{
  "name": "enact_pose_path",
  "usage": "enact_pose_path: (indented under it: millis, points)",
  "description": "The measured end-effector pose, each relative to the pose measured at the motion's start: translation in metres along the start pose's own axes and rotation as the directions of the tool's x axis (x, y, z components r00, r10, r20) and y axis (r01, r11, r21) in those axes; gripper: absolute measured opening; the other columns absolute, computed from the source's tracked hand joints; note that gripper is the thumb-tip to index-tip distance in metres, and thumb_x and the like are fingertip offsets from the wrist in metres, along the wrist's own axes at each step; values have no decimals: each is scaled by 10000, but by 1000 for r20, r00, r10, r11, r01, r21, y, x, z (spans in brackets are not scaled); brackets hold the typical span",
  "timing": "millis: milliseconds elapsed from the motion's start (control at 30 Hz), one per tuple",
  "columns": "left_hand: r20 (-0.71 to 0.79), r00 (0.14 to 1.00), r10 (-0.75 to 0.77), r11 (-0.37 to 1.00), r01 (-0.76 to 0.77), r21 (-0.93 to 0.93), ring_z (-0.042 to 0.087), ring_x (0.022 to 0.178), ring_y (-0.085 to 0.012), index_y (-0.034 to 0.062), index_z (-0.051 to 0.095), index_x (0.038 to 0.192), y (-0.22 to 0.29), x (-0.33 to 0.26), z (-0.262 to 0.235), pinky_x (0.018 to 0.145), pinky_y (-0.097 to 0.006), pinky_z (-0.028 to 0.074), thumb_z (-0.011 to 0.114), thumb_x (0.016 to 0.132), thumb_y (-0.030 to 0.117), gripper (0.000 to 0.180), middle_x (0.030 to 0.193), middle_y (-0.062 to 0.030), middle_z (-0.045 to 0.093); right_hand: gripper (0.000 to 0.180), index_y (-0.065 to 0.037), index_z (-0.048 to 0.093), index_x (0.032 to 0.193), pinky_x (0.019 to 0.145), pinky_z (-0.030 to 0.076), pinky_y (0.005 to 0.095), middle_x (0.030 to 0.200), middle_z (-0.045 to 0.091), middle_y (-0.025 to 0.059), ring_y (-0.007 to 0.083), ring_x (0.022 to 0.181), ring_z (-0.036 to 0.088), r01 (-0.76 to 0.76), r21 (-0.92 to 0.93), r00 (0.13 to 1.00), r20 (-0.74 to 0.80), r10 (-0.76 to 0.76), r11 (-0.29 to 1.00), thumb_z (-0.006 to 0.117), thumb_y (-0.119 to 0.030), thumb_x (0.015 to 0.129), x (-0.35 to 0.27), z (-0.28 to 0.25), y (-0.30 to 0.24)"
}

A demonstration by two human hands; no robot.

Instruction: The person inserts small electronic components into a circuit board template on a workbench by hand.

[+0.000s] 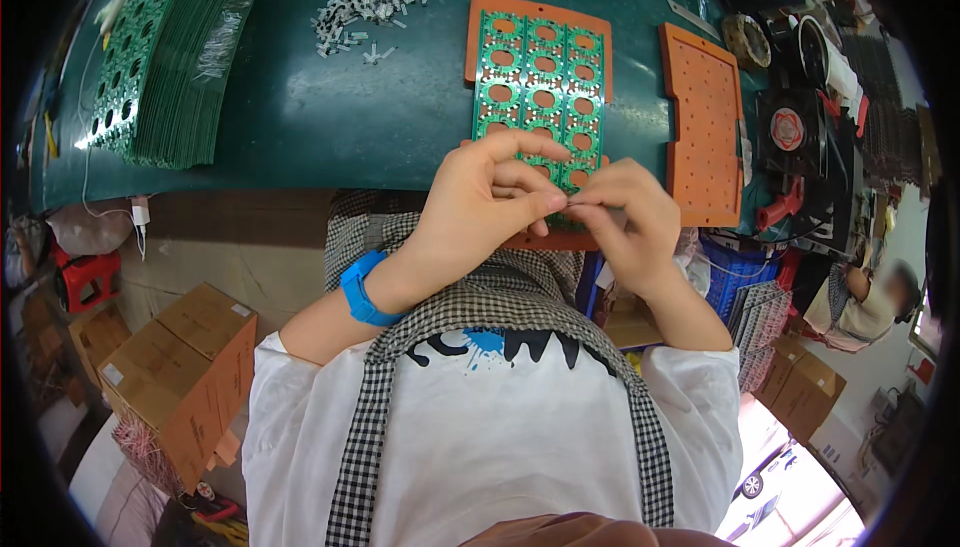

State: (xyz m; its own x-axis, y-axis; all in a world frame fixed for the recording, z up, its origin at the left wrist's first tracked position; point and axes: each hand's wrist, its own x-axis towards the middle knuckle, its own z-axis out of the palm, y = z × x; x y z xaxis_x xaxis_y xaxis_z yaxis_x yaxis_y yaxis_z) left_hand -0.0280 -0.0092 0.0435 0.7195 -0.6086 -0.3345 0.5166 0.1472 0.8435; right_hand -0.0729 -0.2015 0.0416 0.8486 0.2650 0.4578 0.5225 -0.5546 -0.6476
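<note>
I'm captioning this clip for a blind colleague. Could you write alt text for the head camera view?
Seen from above, a person's left hand and right hand meet fingertip to fingertip, pinching something tiny over a green circuit board panel on an orange tray. The dark green table also holds a stack of green panels and a pile of small pale parts.

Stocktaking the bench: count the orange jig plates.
2. One orange jig plate lies under the green circuit-board panel, beyond both hands; the other lies bare to its right. More could be hidden.
</note>
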Motion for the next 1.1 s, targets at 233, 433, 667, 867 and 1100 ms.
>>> enact_pose_path:
  millis: [233, 433, 667, 867, 1100]
  points:
    - [-336, 760, 556, 709, -223, 669, 537, 641, -75, 28, 632, 1075, 4, 40, -85, 571, -222, 436, 633, 886, 142, 221, 852, -52, 619, 84, -11, 555, 867, 778, 449, 376, 904, 559, 118, 313, 891, 542, -297, -73, 906, 292, 306, 952, 606, 10, 805, -13, -17, 13]
    - [-384, 738, 555, 754, -252, 606, 557, 683, -78, 15, 643, 1044, -1, 46, -101, 601, -218, 470, 577, 908, 73, 162, 818, -39, 618, 102, -15, 549, 862, 765, 451, 379, 907, 553, 114, 307, 876, 539, -293, -117, 901, 298, 315, 949, 604, 34, 792, -12, -15, 13]
    - [-389, 747, 540, 764, -241, 598, 567, 712, -78, 14, 651, 1028, -1, 44, -102, 634, -216, 477, 580, 897, 55, 154, 818, -42, 626, 112, -14, 546, 862, 762, 456, 378, 891, 551, 112, 300, 868, 544, -266, -128, 920, 262, 291, 955, 612, 35, 786, -16, -12, 14]
    - [-365, 750, 551, 749, -252, 613, 544, 692, -54, 30, 652, 1055, -4, 44, -104, 598, -185, 428, 594, 909, 98, 171, 838, -22, 625, 114, -15, 578, 847, 719, 471, 364, 878, 573, 101, 283, 836, 567, -227, -185, 950, 171, 259, 956, 650, 18, 766, -25, -9, 14]
    - [-378, 747, 547, 750, -236, 618, 549, 698, -58, 31, 654, 1054, -3, 44, -103, 601, -187, 430, 598, 905, 93, 171, 841, -24, 627, 130, -16, 613, 838, 683, 480, 342, 861, 603, 82, 259, 802, 588, -151, -198, 978, 115, 176, 969, 687, 4, 734, -29, -7, 17]
